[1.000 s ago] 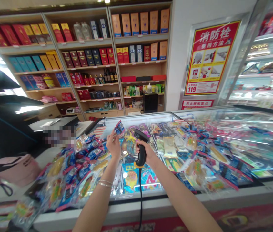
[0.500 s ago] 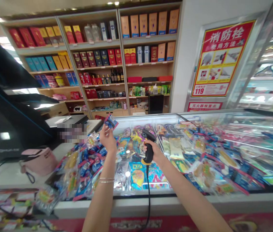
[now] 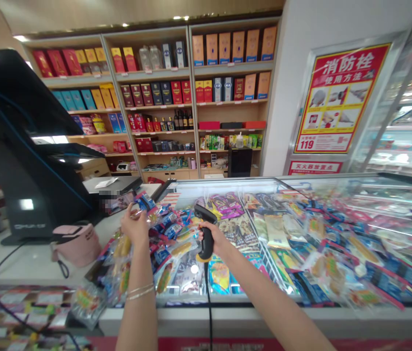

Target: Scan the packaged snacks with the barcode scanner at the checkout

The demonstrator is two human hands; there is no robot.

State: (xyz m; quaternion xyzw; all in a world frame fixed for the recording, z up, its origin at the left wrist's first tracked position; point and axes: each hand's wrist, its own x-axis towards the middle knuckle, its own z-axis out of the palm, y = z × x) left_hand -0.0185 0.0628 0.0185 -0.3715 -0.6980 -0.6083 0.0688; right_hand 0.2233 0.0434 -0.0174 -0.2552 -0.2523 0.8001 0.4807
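1. While the right hand (image 3: pixel 215 239) grips a black corded barcode scanner (image 3: pixel 206 243) by its stiff, light handle, the scanner's head points up and away.
2. Raised near a small shiny packet (image 3: pixel 145 201), the left hand (image 3: pixel 135 228) may hold it, but I cannot tell.
3. Soft, slippery snack packets (image 3: pixel 171 231), best picked up by the edge, lie piled on a glass chest freezer (image 3: pixel 224 181).

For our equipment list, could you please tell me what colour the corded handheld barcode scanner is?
The scanner is black, yellow at its base; head view.

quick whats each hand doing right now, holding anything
left hand: raised, fingers partly curled, cannot tell if it holds anything
right hand: closed, holding a black corded barcode scanner
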